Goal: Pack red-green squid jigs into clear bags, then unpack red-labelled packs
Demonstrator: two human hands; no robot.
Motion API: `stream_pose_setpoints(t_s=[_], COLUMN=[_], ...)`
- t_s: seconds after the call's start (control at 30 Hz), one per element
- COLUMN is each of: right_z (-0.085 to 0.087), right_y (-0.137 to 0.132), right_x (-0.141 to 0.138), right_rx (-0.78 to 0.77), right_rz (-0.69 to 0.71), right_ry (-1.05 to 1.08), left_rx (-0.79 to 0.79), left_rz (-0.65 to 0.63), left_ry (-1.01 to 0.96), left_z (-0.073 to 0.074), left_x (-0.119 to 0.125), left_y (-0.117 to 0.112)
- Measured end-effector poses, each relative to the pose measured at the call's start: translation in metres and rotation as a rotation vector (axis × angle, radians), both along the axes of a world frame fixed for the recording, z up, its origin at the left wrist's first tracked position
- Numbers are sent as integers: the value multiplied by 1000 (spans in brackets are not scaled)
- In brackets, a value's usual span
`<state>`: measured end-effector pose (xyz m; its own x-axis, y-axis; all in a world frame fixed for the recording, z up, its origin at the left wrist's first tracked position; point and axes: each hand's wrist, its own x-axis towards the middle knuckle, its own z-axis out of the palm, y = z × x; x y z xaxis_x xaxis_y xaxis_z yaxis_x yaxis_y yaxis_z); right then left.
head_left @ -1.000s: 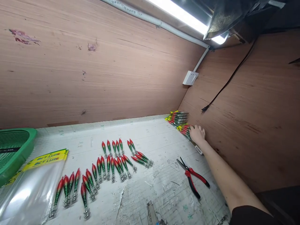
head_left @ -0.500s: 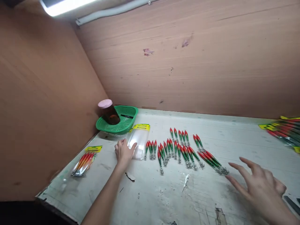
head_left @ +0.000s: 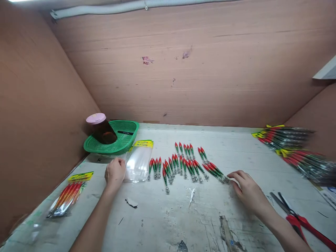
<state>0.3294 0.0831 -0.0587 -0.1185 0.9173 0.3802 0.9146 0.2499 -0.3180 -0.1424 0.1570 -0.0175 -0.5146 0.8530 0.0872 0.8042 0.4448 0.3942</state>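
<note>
1. My left grip (head_left: 115, 172) rests palm down on the tabletop (head_left: 183, 217), left of centre. Its fingers are curled against the near left edge of a stack of clear bags (head_left: 139, 161) with yellow headers. I cannot tell whether the fingers pinch a bag or only touch it.
2. My right grip (head_left: 248, 190) lies low on the tabletop to the right, fingers apart and stretched leftward, clamped on nothing. The fingertips (head_left: 232, 176) touch the right end of the lure row.
3. The loose lures (head_left: 183, 164), red and green with silver hooks, lie side by side in a ragged row between my two grips. Red tips point far and hooks point near. The rightmost few (head_left: 216, 172) slant toward my right grip.
4. At the far left is a green basket (head_left: 115, 148), just behind the clear bags. A dark jar with a pink lid (head_left: 101, 129) leans in it.
5. At the near left lies one packed bag of orange lures (head_left: 68, 194), well apart from the row.
6. At the far right, stacks of packed lures (head_left: 286, 141) lie against the wall.
7. At the near right are red-handled pliers (head_left: 299, 220), just beside my right forearm.
8. A torn scrap (head_left: 131, 202) lies near my left wrist.
</note>
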Motion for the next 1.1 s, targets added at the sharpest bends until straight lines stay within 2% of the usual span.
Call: stream_pose_setpoints(t_s=[0.1, 0.23, 0.4, 0.5, 0.63, 0.8, 0.9, 1.0, 1.03, 1.1], right_z=[-5, -6, -4, -2, 3, 5, 6, 17, 23, 40], right_y=[1, 3, 4, 2, -2, -5, -10, -26, -35, -54], right_x=[8, 8, 6, 7, 6, 7, 9, -1, -10, -37], right_rx=[-82, -112, -136, -143, -134, -225, -231, -168, -138, -107], right_rz=[21, 98, 189, 207, 182, 15, -109, -191, -162, 36], right_ry=[45, 49, 50, 57, 95, 255, 338, 434, 475, 556], left_rx=[-16, -51, -43, 5, 71, 168, 278, 323, 321, 308], left_rz=[-17, 4, 60, 49, 35, 97, 108, 67, 42, -9], left_ry=[-26, -54, -47, -84, -205, -323, -447, -676, -746, -918], left_z=[-4, -5, 4, 10, 13, 10, 12, 16, 17, 18], left_x=[3, 4, 3, 1, -3, -3, -3, 8, 16, 40], left_y=[7, 12, 6, -3, -15, -25, -32, -47, -54, -70])
